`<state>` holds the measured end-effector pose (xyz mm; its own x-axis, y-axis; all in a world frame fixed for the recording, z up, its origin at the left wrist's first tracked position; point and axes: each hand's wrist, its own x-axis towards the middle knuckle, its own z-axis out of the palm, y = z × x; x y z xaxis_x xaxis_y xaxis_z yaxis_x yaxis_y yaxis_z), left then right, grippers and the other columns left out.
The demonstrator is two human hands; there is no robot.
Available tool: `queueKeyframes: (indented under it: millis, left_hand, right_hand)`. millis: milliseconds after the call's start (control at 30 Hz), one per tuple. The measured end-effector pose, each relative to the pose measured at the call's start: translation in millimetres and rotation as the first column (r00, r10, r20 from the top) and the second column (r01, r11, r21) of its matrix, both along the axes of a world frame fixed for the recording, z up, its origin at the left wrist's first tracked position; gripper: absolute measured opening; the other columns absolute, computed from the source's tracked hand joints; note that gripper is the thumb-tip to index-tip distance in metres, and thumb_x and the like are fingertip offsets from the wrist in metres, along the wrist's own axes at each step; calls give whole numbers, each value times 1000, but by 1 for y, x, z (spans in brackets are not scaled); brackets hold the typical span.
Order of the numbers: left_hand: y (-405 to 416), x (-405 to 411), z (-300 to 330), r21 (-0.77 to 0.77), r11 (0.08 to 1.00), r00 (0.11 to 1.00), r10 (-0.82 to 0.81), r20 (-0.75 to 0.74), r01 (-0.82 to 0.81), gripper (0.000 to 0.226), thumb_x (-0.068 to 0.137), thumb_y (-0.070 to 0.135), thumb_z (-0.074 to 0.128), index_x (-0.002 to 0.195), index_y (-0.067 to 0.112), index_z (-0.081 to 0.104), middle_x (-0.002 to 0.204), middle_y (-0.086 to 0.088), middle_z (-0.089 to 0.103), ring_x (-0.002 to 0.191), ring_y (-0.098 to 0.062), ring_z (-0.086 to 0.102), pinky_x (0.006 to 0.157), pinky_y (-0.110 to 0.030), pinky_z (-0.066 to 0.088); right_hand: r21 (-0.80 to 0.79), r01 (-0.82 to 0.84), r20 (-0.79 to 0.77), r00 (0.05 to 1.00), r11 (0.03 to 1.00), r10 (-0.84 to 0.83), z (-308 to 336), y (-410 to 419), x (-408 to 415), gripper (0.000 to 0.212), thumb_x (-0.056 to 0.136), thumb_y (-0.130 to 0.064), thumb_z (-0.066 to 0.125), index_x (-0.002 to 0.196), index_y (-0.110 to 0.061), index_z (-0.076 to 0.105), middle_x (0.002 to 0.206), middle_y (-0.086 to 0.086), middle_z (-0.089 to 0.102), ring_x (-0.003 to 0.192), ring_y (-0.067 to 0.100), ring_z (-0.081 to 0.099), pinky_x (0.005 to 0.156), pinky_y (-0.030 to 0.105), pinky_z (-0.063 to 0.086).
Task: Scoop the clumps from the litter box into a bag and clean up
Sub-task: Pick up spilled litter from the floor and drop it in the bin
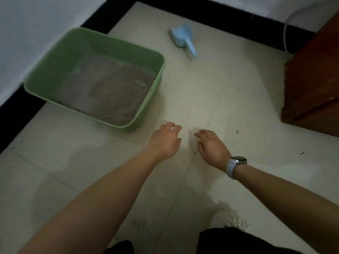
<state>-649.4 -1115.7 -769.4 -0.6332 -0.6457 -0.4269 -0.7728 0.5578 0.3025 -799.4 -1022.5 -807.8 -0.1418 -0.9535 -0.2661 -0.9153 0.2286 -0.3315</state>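
A green litter box [55,57] stands on the pale tiled floor at the upper left, with grey litter [108,92] heaped across its bottom. A light blue scoop [184,38] lies on the floor beyond it, handle pointing toward me. My left hand [165,140] hovers over the floor just in front of the box's near right corner, fingers relaxed and holding nothing. My right hand [212,147], with a watch on its wrist, hovers beside it, fingers loosely bent and empty. No bag is clearly visible.
A brown wooden cabinet [315,85] stands at the right edge, with a white cable [286,30] behind it. A dark skirting strip [201,17] runs along the walls. Small litter specks [237,131] dot the tiles. A pale slipper [225,215] shows near my knee.
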Motion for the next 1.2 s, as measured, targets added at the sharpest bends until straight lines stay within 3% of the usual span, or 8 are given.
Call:
queueKeyframes:
  millis: [100,233,433,667,800,933,1067,1200]
  left_hand:
    - [45,29,-51,7,970,970,242,23,-242,58,95,35,39,146,15,20,153,-12,18,139,-32,18,109,-46,26]
    - [74,66,-92,-94,934,936,349,47,-344,67,83,43,33,136,3,41,140,-27,39,127,-47,38,97,-62,33]
    - [54,88,-111,-227,844,865,502,14,-487,79,83,52,31,142,0,28,148,-26,24,137,-42,20,108,-58,11]
    - [24,75,-120,-209,662,685,727,-58,-720,86,81,54,18,144,-6,16,152,-26,12,142,-37,8,113,-52,1]
    - [12,42,-124,-230,725,757,645,-104,-649,75,86,43,27,139,-10,27,144,-31,29,137,-41,22,112,-52,8]
    - [7,23,-128,-285,722,772,621,-137,-631,67,87,38,32,135,-9,36,140,-33,34,133,-44,30,113,-47,15]
    - [7,14,-128,-284,845,886,391,-248,-453,61,90,32,32,134,-8,38,142,-25,38,134,-35,34,112,-41,16]
    - [14,21,-122,-244,779,800,480,-361,-578,53,89,24,35,130,-7,44,137,-23,45,131,-31,34,112,-39,20]
  right_hand:
    - [-48,-68,-62,996,997,65,-37,40,16,47,86,-21,38,129,-5,46,132,24,49,122,42,46,102,55,32]
    - [-76,-531,-72,847,844,526,-70,66,42,50,90,-36,34,138,-24,34,145,10,38,135,28,28,109,54,19]
    - [-123,-648,-106,761,751,640,-92,26,40,51,92,-38,33,140,-21,33,147,5,34,136,21,25,109,50,17]
    - [-71,-564,-202,816,823,542,-96,-32,7,55,98,-39,10,141,-9,26,147,10,33,138,21,24,112,45,16]
    - [-74,-506,-252,843,860,475,-96,-54,-2,59,97,-39,11,141,-5,28,148,12,30,139,23,24,112,44,14]
    - [-98,-447,-242,877,889,414,-93,-66,-14,57,94,-35,23,142,-3,27,149,14,28,139,21,15,113,42,7]
    - [-108,-398,-202,906,911,371,-84,-91,-20,58,93,-32,20,142,-2,26,150,16,24,141,25,17,115,36,-1]
    - [-80,-345,-126,934,935,334,-71,-136,-16,62,91,-36,11,146,-6,15,155,11,12,143,22,9,113,32,-6]
